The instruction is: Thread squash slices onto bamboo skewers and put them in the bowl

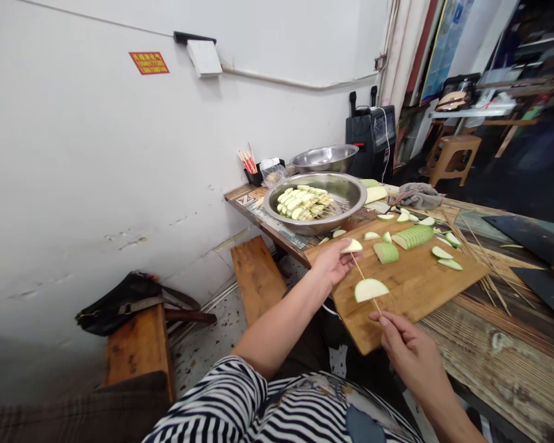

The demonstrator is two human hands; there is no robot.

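Note:
My right hand (pixel 410 347) pinches the lower end of a thin wooden skewer (pixel 359 267). A pale half-round zucchini slice (pixel 370 290) is threaded on that skewer, just above my right fingers. At the skewer's far end, my left hand (pixel 333 264) grips another zucchini slice (pixel 351 246); whether the tip has pierced it I cannot tell. Below both hands lies a wooden cutting board (pixel 425 283). On the board are a row of cut zucchini slices (pixel 413 237), a short sliced chunk (pixel 386 253) and several loose slices (pixel 450 264).
A steel bowl (pixel 277 218) behind the board holds many skewered slices (pixel 302 202). Another steel bowl (pixel 325 159) stands farther back. Loose skewers (pixel 493 289) lie right of the board, near a grey cloth (pixel 417 195). Wooden benches (pixel 257 277) are at the left.

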